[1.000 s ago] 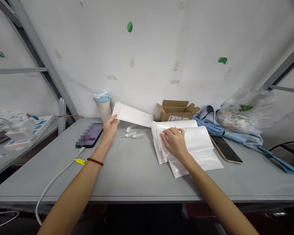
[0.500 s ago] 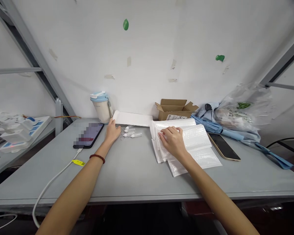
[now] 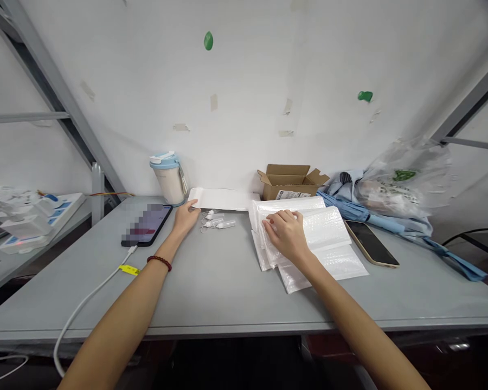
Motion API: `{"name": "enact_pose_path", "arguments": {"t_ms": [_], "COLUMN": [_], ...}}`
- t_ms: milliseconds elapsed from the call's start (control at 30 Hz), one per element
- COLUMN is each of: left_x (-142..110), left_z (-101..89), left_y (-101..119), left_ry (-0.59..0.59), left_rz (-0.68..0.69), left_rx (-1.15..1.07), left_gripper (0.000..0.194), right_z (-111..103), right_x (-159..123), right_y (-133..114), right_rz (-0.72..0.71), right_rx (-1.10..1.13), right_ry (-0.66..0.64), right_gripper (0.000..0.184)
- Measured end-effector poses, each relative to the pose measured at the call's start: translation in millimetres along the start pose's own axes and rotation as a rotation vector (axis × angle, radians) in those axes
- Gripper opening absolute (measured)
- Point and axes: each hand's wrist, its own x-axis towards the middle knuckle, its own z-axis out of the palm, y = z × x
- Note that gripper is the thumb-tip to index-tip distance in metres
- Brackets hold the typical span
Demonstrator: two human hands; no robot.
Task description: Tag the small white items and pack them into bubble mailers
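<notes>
My left hand (image 3: 186, 215) is at the left end of a long white paper strip (image 3: 223, 199), which lies near the back of the table. The index finger reaches out to the strip's edge, with the fingers open. Just right of that hand are several small clear plastic bottles (image 3: 214, 222) with white tips and thin loops. My right hand (image 3: 287, 232) rests on a fanned pile of white bubble mailers (image 3: 329, 228), fingers loosely bent and apart, gripping nothing visible. The strip's right end meets the pile's upper left corner.
A phone (image 3: 147, 225) on a white cable and a cream tumbler (image 3: 171, 179) stand left. Behind the mailers is an open cardboard box (image 3: 288, 181). Farther right are another phone (image 3: 372, 244), a blue folded umbrella (image 3: 374, 219) and a plastic bag (image 3: 402, 181).
The strip's curled left end has come down flatter, and my left index finger has stretched out against it. My right hand and the mailers have stayed in place.
</notes>
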Motion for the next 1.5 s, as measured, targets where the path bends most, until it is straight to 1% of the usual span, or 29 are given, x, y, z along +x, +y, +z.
{"name": "enact_pose_path", "arguments": {"t_ms": [100,167,267,333,433,567,667,767,867,933,1000,1067,1167,1267,1333,1367,1433,1500], "left_x": [-3.8,-6.7,-10.8,-14.1,-22.6,-39.4,-48.2,-49.6,-48.3,-49.2,-53.3,-60.3,-72.6,-81.4,-84.5,-85.7,-88.0,-91.1], "left_z": [2.0,2.6,0.6,-3.4,-12.7,-28.9,-41.5,-53.1,-61.4,-62.8,-59.7,-52.0,-35.9,-20.9,-13.8,-11.1,-7.2,-4.4], "left_y": [2.9,6.4,14.4,22.0,37.2,60.3,71.7,75.9,77.7,79.9,83.4,87.4,91.7,91.9,90.4,89.6,88.7,88.5], "left_ry": [-0.081,-0.113,-0.107,-0.087,-0.053,-0.025,-0.038,-0.02,0.004,0.002,-0.011,-0.049,-0.165,-0.277,-0.316,-0.326,-0.343,-0.383], "left_rz": [-0.039,-0.079,-0.076,-0.035,0.058,0.135,0.135,0.119,0.099,0.084,0.061,0.03,-0.03,-0.114,-0.144,-0.152,-0.159,-0.149], "left_rx": [-0.172,-0.254,-0.395,-0.496,-0.664,-0.952,-1.092,-1.191,-1.257,-1.284,-1.299,-1.302,-1.266,-1.225,-1.209,-1.197,-1.162,-1.134], "left_gripper": [0.053,0.055,0.056,0.055,0.051,0.034,0.023,0.015,0.015,0.017,0.017,0.017,0.017,0.019,0.022,0.021,0.017,0.01], "right_z": [0.0,0.0,0.1,0.3,1.0,1.5,0.5,-1.0,-2.2,-2.9,-3.5,-4.1,-4.9,-6.4,-8.3,-9.4,-11.4,-12.4], "right_x": [-0.1,-0.1,-0.1,-0.2,-0.4,-0.3,0.4,1.2,1.7,2.0,2.0,1.7,0.7,-0.4,-0.7,-0.7,-0.3,0.6], "right_y": [0.1,0.4,1.1,1.6,1.7,0.7,-0.4,-1.3,-2.3,-3.2,-4.1,-4.8,-4.8,-4.6,-5.7,-6.7,-9.0,-10.2], "right_rz": [0.002,0.001,-0.006,-0.012,-0.014,-0.001,-0.003,-0.021,-0.041,-0.065,-0.105,-0.15,-0.225,-0.381,-0.486,-0.513,-0.503,-0.433], "right_rx": [0.007,0.006,0.004,0.006,0.009,0.01,0.014,0.016,0.019,0.016,-0.004,-0.038,-0.06,0.017,0.094,0.119,0.12,0.061], "right_ry": [-0.003,0.0,0.008,0.014,0.029,0.067,0.113,0.137,0.15,0.171,0.211,0.267,0.315,0.287,0.279,0.286,0.285,0.235], "right_gripper": [0.019,0.019,0.019,0.018,0.017,0.014,0.02,0.026,0.032,0.038,0.046,0.052,0.057,0.05,0.044,0.043,0.041,0.039]}}
